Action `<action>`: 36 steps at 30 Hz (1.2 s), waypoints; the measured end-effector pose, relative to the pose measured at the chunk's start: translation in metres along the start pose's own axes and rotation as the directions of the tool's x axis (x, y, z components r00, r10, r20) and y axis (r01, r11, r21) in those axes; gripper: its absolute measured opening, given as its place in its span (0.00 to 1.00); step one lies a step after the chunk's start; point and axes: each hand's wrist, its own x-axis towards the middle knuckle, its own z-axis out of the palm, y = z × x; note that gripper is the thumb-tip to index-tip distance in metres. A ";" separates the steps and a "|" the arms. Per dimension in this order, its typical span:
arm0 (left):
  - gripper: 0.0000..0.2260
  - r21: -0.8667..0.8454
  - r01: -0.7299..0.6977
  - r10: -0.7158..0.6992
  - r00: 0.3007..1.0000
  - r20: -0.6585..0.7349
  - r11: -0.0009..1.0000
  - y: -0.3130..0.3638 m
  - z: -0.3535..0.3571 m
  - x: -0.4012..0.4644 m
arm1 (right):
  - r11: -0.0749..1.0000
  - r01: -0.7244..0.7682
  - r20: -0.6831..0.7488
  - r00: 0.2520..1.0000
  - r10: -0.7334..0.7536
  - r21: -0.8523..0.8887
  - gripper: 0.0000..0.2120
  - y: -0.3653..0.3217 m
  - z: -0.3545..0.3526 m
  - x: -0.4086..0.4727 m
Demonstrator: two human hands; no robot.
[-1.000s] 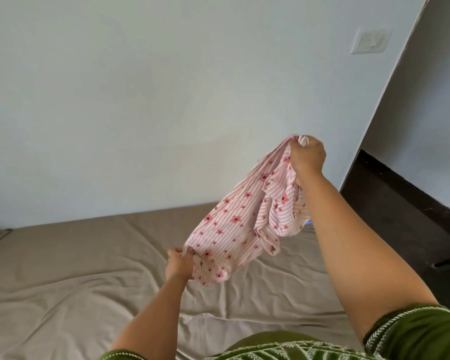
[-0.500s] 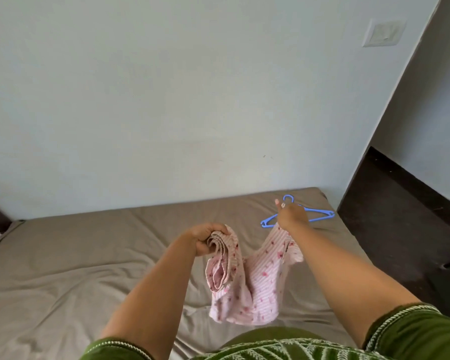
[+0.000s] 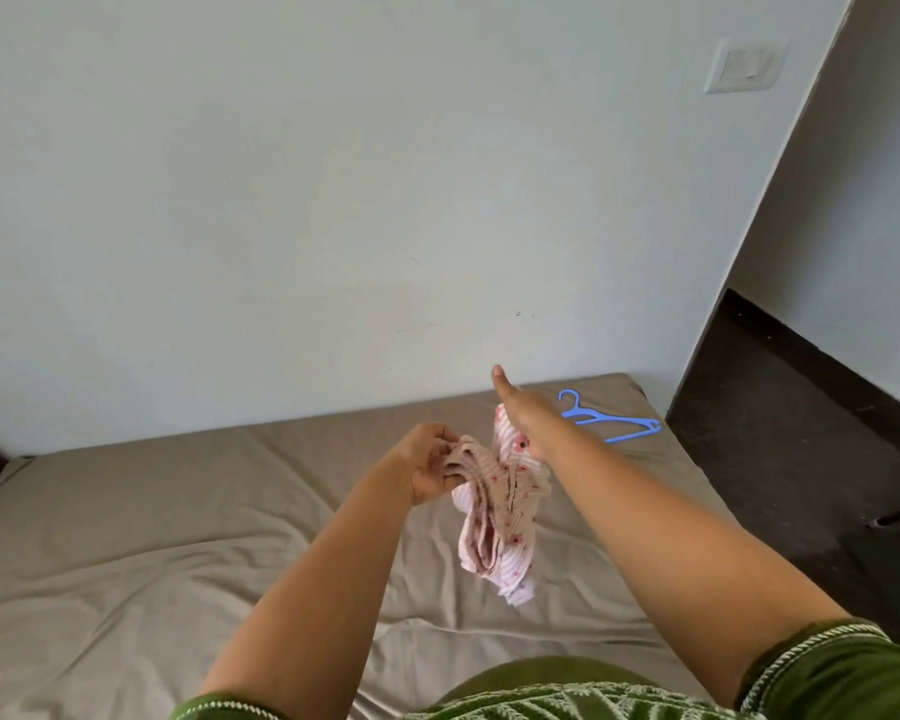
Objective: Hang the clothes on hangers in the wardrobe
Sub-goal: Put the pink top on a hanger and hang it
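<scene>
Over the wrinkled taupe bed by the pale wall, I see the pink floral garment bunched and dangling from my left hand, which grips it, my right hand touching its top with the thumb straight, the blue hanger lying just beyond.

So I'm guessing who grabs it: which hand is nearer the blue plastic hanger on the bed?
Right. The right hand reaches just beside the blue plastic hanger; the left hand holds the pink floral garment farther away.
</scene>
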 end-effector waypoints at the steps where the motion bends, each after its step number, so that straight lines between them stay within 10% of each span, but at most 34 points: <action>1: 0.08 -0.028 -0.017 0.017 1.000 0.013 0.999 0.001 0.002 0.000 | 0.999 0.007 0.052 0.999 -0.009 0.039 0.36 0.000 0.004 -0.006; 9: 0.16 -0.059 -0.298 0.302 0.908 0.290 0.953 -0.002 0.004 -0.011 | 0.939 -0.118 0.460 0.887 -0.047 0.323 0.06 -0.006 0.005 -0.011; 15: 0.13 0.374 -0.469 0.432 0.883 0.185 0.800 0.008 0.006 -0.016 | 0.896 -0.034 0.390 0.907 -0.157 0.442 0.05 0.002 0.004 -0.010; 20: 0.15 0.291 -0.455 0.369 0.878 0.305 0.842 0.012 0.003 -0.021 | 0.868 -0.038 0.381 0.908 -0.177 0.495 0.02 0.003 -0.001 -0.010; 25: 0.08 0.475 -0.422 0.400 0.904 0.152 0.772 0.007 0.007 -0.015 | 0.842 -0.049 0.373 0.909 -0.185 0.537 0.07 0.001 -0.002 -0.010; 36: 0.12 0.196 -0.268 0.302 0.939 -0.167 0.943 0.004 0.005 -0.018 | 0.739 -0.158 0.292 0.955 -0.055 0.655 0.08 0.003 -0.005 -0.015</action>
